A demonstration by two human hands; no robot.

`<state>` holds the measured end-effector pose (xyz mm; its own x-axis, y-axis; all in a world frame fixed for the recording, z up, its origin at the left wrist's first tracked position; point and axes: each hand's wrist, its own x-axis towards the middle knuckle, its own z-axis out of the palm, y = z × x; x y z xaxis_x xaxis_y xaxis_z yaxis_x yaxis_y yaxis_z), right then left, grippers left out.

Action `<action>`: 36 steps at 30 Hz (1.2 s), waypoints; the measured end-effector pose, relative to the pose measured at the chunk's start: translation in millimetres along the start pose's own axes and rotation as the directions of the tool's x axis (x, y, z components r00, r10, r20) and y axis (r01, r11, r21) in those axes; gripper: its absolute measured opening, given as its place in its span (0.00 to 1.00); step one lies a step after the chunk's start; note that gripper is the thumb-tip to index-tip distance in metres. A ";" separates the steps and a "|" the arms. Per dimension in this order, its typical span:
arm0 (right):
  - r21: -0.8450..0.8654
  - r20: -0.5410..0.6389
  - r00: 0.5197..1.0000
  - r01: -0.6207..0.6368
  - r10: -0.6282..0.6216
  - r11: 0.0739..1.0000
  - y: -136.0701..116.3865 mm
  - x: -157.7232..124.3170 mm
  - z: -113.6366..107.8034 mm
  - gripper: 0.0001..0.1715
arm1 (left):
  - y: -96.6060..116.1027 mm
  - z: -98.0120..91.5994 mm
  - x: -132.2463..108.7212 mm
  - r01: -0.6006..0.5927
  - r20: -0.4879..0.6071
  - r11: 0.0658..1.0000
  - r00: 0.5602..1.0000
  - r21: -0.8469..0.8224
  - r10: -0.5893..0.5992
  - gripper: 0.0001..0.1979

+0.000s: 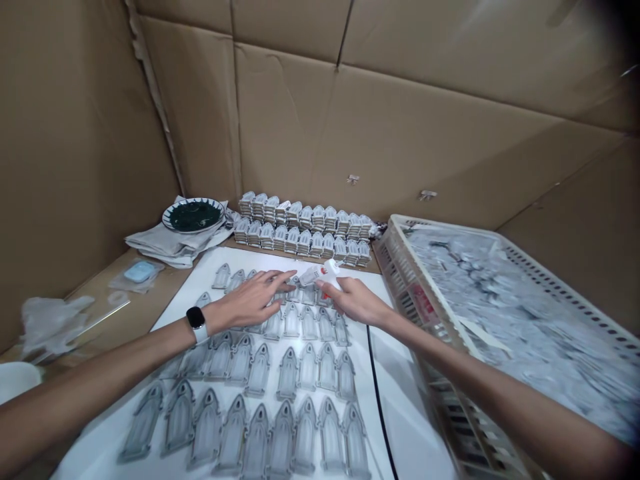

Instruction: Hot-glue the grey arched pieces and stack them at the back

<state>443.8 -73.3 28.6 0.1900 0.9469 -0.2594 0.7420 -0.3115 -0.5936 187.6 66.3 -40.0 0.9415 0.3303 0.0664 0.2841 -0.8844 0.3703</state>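
Rows of flat grey arch-shaped pieces [287,373] lie on a white sheet [400,393] in front of me. My left hand [250,301], with a black watch on the wrist, lies flat with fingers stretched out over the far rows, fingertips touching a piece. My right hand [350,299] is closed around a white glue gun [325,272] with a red trigger, its nozzle pointing left toward the left fingertips. A black cord [374,373] runs from the gun down the sheet.
Stacks of the same arch pieces [303,227] line the cardboard back wall. A white slotted crate [450,313] full of bagged parts stands at the right. At the back left a dark green dish [193,215] rests on folded cloths; plastic bags [50,320] lie at the left.
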 end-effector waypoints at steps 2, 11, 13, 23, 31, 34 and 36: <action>0.001 0.002 1.000 0.005 -0.005 1.000 1.6 0.6 1.1 0.36 | 0.3 -0.2 1.0 0.005 0.023 1.000 1.000 0.018 -0.005 0.37; -0.092 0.018 1.000 0.003 -0.001 0.996 5.8 3.4 3.9 0.34 | 5.3 -3.8 0.9 0.028 0.044 1.000 0.999 0.004 -0.028 0.36; -0.148 0.012 1.000 0.008 -0.006 0.989 4.9 1.9 4.8 0.34 | 7.7 -5.4 -0.2 0.029 0.051 1.000 0.998 0.002 -0.029 0.34; -0.474 0.002 0.999 0.049 -0.055 0.879 -19.0 3.5 -3.6 0.35 | 10.0 -3.7 -3.4 0.067 0.073 0.997 0.995 -0.029 -0.064 0.36; -0.551 0.181 0.979 0.183 -0.098 0.814 -61.9 35.4 -35.0 0.26 | 9.7 -0.1 -4.9 0.089 0.050 0.995 0.995 -0.044 -0.087 0.45; -0.504 0.227 0.970 0.196 -0.090 0.841 -67.0 34.6 -45.2 0.25 | 13.3 -1.4 -5.8 0.090 0.033 0.995 0.995 -0.030 -0.089 0.45; -0.445 0.239 0.967 0.190 -0.088 0.875 -61.9 25.5 -49.3 0.28 | 15.4 -2.3 -6.0 0.098 0.022 0.995 0.995 -0.021 -0.097 0.44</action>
<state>434.4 -26.0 96.3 -0.0356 0.9240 -0.3808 0.9715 -0.0573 -0.2300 185.9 51.4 -32.6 0.9131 0.4076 0.0100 0.3709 -0.8406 0.3946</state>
